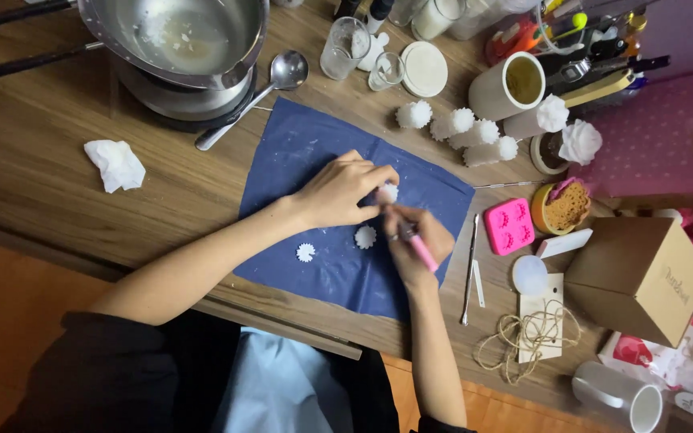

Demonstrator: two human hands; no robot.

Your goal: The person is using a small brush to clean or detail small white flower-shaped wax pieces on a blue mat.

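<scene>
Two small white flower-shaped wax pieces lie finished-looking on the dark blue sheet (314, 152) spread over the wooden table (34, 200): one (305, 252) nearer the table's front edge, the other (365, 236) just beside the person's hands. From the head camera, a third small white flower piece (389, 192) is the one in hand now; the left hand (342, 191) pinches it between thumb and fingertips just over the sheet, while the right hand (415, 240) has its fingers closed around a slim pink tool (420, 250) whose tip meets that piece. I judge the trimming or shaping is partway through, with this piece under work. Farther back, a cluster of white spiky-topped wax shapes (459, 132) stands off the sheet, near a cream cylindrical cup (507, 87); whether these are done I cannot tell. A pink silicone mould (508, 227) with flower cavities lies to the right of the sheet, beside thin metal tools (470, 265). A steel bowl (178, 36) with pale melted residue sits on a burner at the back left, a metal spoon (258, 92) resting beside it, and a crumpled white tissue (116, 164) lies well apart on the left.
</scene>
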